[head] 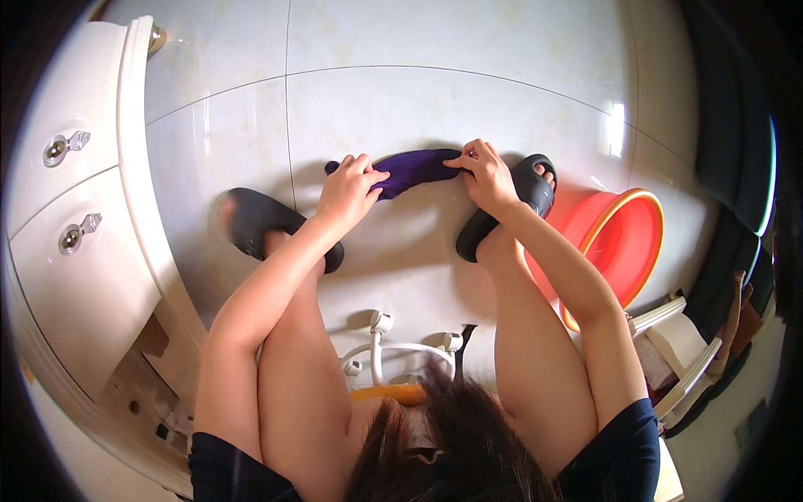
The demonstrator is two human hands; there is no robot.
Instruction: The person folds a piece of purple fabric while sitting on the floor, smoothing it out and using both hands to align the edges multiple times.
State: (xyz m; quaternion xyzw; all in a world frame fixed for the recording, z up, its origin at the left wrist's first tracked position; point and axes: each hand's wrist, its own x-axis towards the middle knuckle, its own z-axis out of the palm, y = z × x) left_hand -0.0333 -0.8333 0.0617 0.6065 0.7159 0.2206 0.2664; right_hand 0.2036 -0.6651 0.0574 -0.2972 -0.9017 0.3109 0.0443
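A long, narrow dark purple cloth (417,171), shaped like a sock, stretches sideways between my hands above the pale tiled floor. My left hand (352,188) pinches it near one end, and a small rolled bit pokes out beyond the fingers. At the opposite end, my right hand (486,176) grips the fabric between thumb and fingers. Both hands are in front of my spread feet, which wear a left black slipper (266,219) and a right black slipper (533,188). My fingers hide parts of both cloth ends.
A red plastic basin (618,251) with an orange rim stands tilted-looking beside my right leg. Along the left runs a white cabinet (75,188) with drawers and crystal-like knobs. Beneath me is a white castor base (376,351). Dark upholstery (721,125) borders the right side.
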